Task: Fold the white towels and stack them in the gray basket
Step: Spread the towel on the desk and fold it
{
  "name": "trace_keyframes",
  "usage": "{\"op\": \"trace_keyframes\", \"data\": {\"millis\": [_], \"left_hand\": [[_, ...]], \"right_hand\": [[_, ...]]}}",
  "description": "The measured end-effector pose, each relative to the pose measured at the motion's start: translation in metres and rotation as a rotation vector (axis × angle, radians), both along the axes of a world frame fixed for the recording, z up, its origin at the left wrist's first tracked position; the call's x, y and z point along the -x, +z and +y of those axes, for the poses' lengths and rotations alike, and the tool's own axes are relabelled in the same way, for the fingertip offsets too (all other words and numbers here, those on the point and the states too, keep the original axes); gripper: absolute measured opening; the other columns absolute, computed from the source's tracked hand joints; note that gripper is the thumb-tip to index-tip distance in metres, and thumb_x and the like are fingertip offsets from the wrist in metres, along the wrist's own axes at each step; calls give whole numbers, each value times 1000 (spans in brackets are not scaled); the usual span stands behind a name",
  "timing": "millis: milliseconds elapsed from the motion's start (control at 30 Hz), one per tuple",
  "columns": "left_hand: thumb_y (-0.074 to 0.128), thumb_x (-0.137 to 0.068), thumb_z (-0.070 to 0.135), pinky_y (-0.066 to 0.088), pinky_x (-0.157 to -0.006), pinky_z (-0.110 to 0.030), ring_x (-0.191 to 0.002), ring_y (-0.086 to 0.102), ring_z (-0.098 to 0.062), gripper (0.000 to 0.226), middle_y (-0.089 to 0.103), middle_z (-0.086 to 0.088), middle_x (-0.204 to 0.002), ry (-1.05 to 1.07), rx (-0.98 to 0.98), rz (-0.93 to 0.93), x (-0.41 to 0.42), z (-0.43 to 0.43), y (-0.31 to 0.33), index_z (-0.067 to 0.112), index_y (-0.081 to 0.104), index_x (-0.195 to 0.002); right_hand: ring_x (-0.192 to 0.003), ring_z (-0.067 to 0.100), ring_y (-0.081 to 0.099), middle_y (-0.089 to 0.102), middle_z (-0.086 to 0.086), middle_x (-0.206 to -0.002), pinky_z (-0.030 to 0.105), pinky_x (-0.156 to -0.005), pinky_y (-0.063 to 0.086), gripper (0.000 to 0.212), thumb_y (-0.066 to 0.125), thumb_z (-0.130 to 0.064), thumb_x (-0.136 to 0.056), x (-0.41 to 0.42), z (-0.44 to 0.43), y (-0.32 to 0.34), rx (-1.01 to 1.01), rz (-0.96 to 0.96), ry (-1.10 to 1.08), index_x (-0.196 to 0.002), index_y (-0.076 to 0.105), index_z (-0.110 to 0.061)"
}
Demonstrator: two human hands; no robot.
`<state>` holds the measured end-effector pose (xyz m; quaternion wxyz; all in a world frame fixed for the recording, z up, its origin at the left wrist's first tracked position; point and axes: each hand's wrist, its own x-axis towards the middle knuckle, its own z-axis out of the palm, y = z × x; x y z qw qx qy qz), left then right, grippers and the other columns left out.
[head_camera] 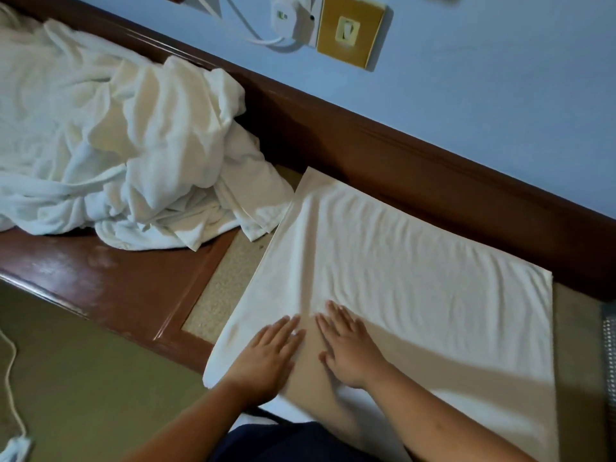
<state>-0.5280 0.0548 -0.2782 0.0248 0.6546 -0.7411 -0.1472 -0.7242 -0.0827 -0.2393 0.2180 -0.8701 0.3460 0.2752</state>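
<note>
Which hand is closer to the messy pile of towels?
Left. The left hand lies flat on the spread towel, on the side toward the messy pile; the right hand lies beside it, farther from the pile.

No legible text, label, brand or number.
</note>
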Motion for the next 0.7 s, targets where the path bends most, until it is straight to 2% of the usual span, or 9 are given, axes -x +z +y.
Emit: {"op": "trace_keyframes", "data": {"millis": [33, 100, 200, 267, 367, 467, 567, 633, 700], "left_hand": [[41, -97, 52, 13, -118, -37, -149, 26, -24, 66, 32, -1, -162, -47, -13, -40, 2, -5, -4, 22, 35, -156], [41, -96, 60, 6, -120, -38, -153, 13, -25, 74, 26, -4, -165, -13, -70, -70, 0, -25, -12, 21, 31, -158], [33, -97, 73, 6, -120, -42, -155, 16, -27, 86, 11, -4, -170, 66, -121, -43, -13, -70, -19, 20, 16, -162], [28, -97, 76, 5, -122, -44, -156, 8, -27, 90, 3, -5, -170, 141, -123, -2, -24, -108, -20, 19, 9, -163], [21, -99, 73, 1, -125, -45, -157, -5, -25, 86, -3, -6, -170, 287, -120, 3, -47, -176, -22, 17, 5, -163], [19, -101, 68, -6, -125, -39, -156, -10, -22, 81, -5, -3, -170, 348, -120, -35, -64, -228, -27, 17, 7, -163], [20, -102, 65, -9, -122, -40, -155, -18, -20, 79, -14, 1, -169, 408, -112, -44, -66, -255, -25, 18, 2, -163], [23, -103, 63, -7, -121, -42, -153, -24, -19, 79, -19, 1, -168, 491, -105, -21, -57, -262, -23, 18, -3, -162], [29, -103, 58, 2, -122, -45, -155, -16, -22, 79, -14, -5, -169, 441, -63, -11, -47, -262, -16, 15, 2, -162]], "right_hand": [[-153, 23, -20, -36, -3, -158, 46, -124, -2, 75, 37, -44, -102, -5, -9, -1, 3, -3, -13, -160, -9, -29], [-153, 24, -20, -34, -1, -161, 46, -123, -2, 72, 35, -41, -104, -12, -30, -4, -5, -2, -62, -160, -9, -29], [-152, 23, -22, -35, -1, -161, 48, -124, 0, 71, 32, -42, -102, -15, -62, -8, -7, 6, -92, -159, -10, -33], [-150, 19, -25, -39, -3, -158, 50, -124, 1, 73, 25, -50, -96, -14, -85, -11, 21, 7, -84, -157, -13, -36], [-147, 12, -30, -43, -11, -153, 47, -124, -2, 73, 27, -57, -98, -12, -129, -22, 46, -25, -147, -156, -14, -40], [-148, 12, -30, -39, -12, -157, 44, -123, -7, 76, 21, -68, -95, -19, -174, -34, 116, -90, -238, -155, -16, -41], [-148, 14, -32, -36, -8, -160, 45, -122, -10, 76, 24, -65, -98, -30, -210, -45, 152, -123, -379, -157, -15, -37], [-146, 16, -34, -36, -5, -160, 46, -121, -12, 78, 16, -68, -95, -39, -225, -49, 197, -135, -395, -157, -17, -33], [-147, 20, -34, -35, -1, -161, 46, -121, -13, 82, 9, -69, -91, -44, -230, -51, 215, -157, -393, -157, -17, -29]]}}
